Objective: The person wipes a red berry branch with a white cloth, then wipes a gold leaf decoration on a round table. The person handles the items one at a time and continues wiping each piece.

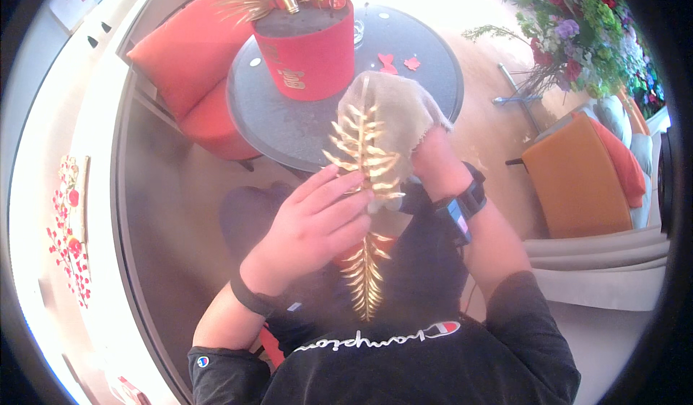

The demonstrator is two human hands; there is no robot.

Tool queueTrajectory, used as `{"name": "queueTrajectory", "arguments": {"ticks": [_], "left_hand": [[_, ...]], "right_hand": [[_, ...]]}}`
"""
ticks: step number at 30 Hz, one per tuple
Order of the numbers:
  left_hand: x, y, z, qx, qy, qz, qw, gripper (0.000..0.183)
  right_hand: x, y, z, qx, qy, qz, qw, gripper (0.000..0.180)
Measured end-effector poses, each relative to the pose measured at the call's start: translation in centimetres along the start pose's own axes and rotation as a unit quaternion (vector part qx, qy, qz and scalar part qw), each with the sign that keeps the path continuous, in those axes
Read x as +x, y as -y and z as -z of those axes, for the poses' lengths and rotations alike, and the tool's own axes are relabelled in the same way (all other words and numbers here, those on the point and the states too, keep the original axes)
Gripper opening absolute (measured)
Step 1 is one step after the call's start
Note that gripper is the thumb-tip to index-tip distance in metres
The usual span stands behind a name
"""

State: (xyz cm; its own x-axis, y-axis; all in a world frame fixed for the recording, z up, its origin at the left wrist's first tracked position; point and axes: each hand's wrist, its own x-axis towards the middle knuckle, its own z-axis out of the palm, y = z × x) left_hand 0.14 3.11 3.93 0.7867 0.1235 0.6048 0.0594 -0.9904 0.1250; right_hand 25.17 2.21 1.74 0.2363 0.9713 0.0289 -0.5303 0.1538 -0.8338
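A gold artificial fern leaf (367,280) stands lengthwise before my chest, its narrow tip towards me and its stem pointing to the table. My left hand (319,221) holds it near the middle, fingers lying across the fronds. Behind the upper fronds, a beige cloth (390,102) wraps over my right hand (437,158). Only the wrist and the heel of that hand show; the cloth and leaf hide its fingers. The cloth lies against the leaf's stem and upper fronds.
A round dark table (433,96) ahead carries a red pot (308,58) of gold and red decorations, plus red cutouts (387,64). A red chair (200,74) stands left, an orange armchair (579,183) right. Flowers (574,31) rise at upper right; red berry stems (73,242) lie far left.
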Motion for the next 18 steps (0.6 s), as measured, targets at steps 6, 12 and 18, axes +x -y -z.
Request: {"name": "queueTrajectory", "arguments": {"ticks": [6, 12, 18], "left_hand": [[0.6, 0.3, -0.6, -0.045, 0.058, 0.011, 0.997, 0.017], [-2.0, 0.1, -2.4, -0.225, -0.050, 0.243, 0.942, 0.066], [-3.4, 0.3, -5.4, -0.488, -0.006, 0.516, 0.704, 0.062]], "right_hand": [[-0.5, 0.4, 0.3, 0.063, 0.107, 0.016, 0.992, 0.029], [-0.2, -0.3, 2.2, 0.122, 0.016, 0.060, 0.991, 0.021], [-1.5, -0.6, 1.2, 0.188, -0.043, 0.027, 0.981, 0.018]]}}
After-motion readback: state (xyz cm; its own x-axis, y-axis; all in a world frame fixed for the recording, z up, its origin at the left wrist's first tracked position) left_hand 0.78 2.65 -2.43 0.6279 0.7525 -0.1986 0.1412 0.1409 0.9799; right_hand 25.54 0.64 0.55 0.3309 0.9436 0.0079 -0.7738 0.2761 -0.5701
